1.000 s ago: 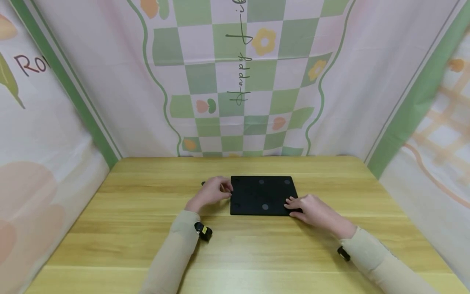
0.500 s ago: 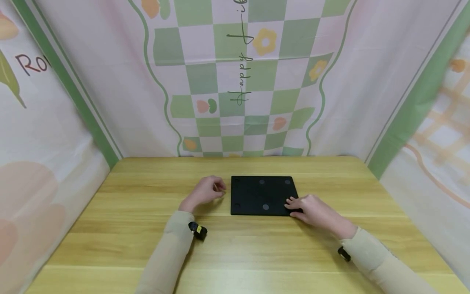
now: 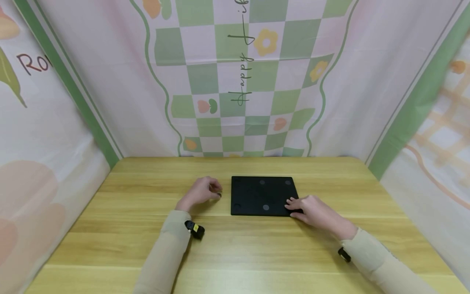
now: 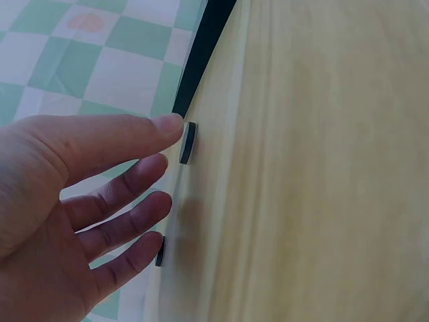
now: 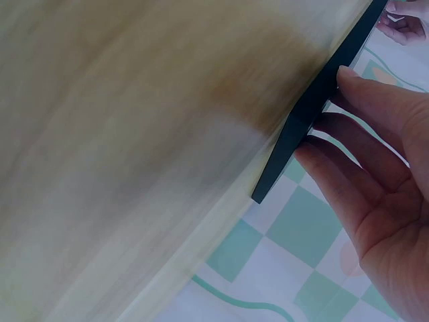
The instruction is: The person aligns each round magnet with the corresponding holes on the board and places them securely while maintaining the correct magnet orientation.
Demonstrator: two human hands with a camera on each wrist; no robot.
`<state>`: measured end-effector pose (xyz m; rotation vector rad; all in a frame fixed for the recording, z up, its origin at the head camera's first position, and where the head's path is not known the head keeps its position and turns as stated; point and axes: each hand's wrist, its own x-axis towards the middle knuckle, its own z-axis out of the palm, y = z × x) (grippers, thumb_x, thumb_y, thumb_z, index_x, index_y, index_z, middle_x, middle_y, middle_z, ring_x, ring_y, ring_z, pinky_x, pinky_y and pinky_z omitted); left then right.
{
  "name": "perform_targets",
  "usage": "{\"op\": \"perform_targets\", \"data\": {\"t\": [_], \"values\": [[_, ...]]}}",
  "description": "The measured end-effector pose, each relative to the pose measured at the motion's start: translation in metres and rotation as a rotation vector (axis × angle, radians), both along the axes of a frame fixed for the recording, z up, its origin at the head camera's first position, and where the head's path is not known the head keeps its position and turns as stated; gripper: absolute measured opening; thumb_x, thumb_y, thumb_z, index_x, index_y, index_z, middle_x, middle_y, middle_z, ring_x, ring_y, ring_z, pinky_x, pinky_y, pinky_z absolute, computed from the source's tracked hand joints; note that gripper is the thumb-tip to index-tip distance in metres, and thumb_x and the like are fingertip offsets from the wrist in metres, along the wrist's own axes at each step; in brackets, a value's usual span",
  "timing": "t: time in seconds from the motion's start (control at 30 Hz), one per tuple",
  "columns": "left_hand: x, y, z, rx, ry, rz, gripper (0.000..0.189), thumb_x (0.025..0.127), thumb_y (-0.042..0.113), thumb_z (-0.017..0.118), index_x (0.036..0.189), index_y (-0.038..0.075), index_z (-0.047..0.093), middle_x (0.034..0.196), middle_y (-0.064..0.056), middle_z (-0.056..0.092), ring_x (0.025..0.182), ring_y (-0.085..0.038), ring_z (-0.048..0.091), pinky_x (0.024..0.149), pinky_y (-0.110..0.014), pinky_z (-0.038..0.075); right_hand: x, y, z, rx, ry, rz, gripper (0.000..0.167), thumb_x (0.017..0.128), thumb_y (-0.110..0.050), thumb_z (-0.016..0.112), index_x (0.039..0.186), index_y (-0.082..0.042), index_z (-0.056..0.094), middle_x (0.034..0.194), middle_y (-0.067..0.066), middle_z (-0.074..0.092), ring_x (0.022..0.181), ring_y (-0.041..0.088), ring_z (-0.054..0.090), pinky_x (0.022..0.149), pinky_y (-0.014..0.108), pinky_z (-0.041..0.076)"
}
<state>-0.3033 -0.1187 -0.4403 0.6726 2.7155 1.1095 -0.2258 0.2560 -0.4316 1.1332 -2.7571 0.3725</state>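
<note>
A flat black rectangular board [image 3: 249, 196] lies on the wooden table in the head view, with several grey round spots and fainter dark circles near its left corners. My right hand [image 5: 385, 168] holds its near right corner, fingers over the top and thumb at the front edge. Left of the board, my left hand [image 3: 201, 192] is low over the table with fingers gently bent. In the left wrist view its thumb tip is right at a small dark disc [image 4: 188, 143], the forefinger a little apart. A second dark disc [image 4: 160, 252] shows beyond the little finger.
The wooden table [image 3: 257, 253] runs back to a hanging cloth [image 3: 205, 77] with green checks. More printed cloth hangs on both sides. Each sleeve carries a small black wrist camera, one at the left cuff [image 3: 194, 230] and one at the right cuff [image 3: 344, 255].
My left hand has drawn away leftward from the board's left edge, and a dark disc now shows at its thumb tip. My right hand and the board stay where they were.
</note>
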Motion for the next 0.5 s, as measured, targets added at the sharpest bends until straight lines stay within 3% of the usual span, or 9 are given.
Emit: {"op": "perform_targets", "data": {"t": [0.5], "values": [[-0.0048,-0.0048,-0.0084,0.03,-0.035,0.048,0.019,0.076,0.01,0.08,0.093,0.014,0.075,0.092,0.003,0.069,0.084,-0.011,0.062,0.072,-0.026,0.053,0.0006,-0.0001,0.0008,-0.01,-0.01,-0.001,0.024,0.082,-0.008,0.073,0.105,-0.003,0.073,0.104,0.014,0.071,0.104,0.031,0.066,0.081,0.039,0.056]]}}
